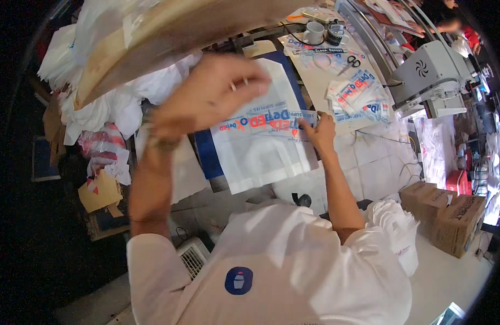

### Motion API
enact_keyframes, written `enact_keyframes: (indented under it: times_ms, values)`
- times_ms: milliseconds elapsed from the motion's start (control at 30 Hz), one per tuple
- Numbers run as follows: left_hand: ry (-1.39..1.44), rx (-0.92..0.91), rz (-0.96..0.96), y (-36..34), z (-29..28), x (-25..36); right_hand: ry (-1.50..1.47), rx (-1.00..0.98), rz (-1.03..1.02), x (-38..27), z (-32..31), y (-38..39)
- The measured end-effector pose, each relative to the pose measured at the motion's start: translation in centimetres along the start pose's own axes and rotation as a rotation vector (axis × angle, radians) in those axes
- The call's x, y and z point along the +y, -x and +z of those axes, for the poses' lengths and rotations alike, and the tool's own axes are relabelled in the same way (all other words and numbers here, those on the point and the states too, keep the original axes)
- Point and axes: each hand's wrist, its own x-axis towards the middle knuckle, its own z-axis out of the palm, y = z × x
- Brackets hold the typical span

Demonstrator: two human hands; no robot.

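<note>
My left hand [225, 86] hangs blurred over the upper left of a white fabric piece [266, 168], its fingers bent; whether it holds anything is unclear. The fabric lies flat on a dark blue pad [206, 160]. Across the fabric is a clear sheet [271, 122] with blue and red printed graphics. My right hand [320, 127] grips the right end of that sheet between thumb and fingers, at the fabric's right edge.
A large wooden board [168, 32] overhangs white fabric piles [114, 108]. Printed sheets [358, 92], scissors [350, 63] and a white mug [315, 32] sit at upper right, beside a grey machine [423, 70]. Cardboard boxes [456, 227] stand lower right. Another person [453, 21] is partly visible beyond.
</note>
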Motion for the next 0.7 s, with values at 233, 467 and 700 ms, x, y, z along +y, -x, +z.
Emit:
enact_keyframes:
  times_ms: [233,467,700]
  values:
    - [-0.337,0.445,-0.217,3.6,22.6,-16.2,-0.826,-0.085,0.149,2.1,-1.2,-1.3]
    - [-0.403,0.436,-0.286,3.5,24.7,-16.5,-0.728,-0.001,0.139,10.7,-10.3,-3.8]
    - [-0.469,0.479,-0.272,3.5,20.9,-13.2,-0.614,0.192,0.282,19.2,-13.2,-1.1]
